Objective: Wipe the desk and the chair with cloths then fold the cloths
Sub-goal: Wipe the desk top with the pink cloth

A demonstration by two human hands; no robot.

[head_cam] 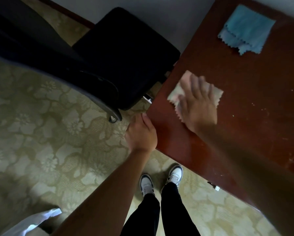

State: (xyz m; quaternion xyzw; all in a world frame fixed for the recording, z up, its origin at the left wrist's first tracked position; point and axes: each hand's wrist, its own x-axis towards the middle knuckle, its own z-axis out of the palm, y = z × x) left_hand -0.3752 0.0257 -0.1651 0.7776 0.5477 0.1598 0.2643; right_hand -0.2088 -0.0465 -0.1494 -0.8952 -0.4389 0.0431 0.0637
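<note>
A reddish-brown wooden desk [245, 116] fills the right side of the head view. My right hand [199, 106] lies flat with spread fingers on a pale pink cloth [177, 92] near the desk's left edge, blurred by motion. My left hand [141, 133] grips the desk's near left corner, thumb on top. A folded blue cloth [246, 29] lies at the far side of the desk. The black office chair [122, 57] stands left of the desk, its seat close to the desk edge.
Patterned beige carpet [40, 125] covers the floor. My feet in white and dark shoes [160, 181] stand by the desk's near edge. A white bag or sheet [35, 222] lies at the lower left. A pale wall [160, 14] runs behind the chair.
</note>
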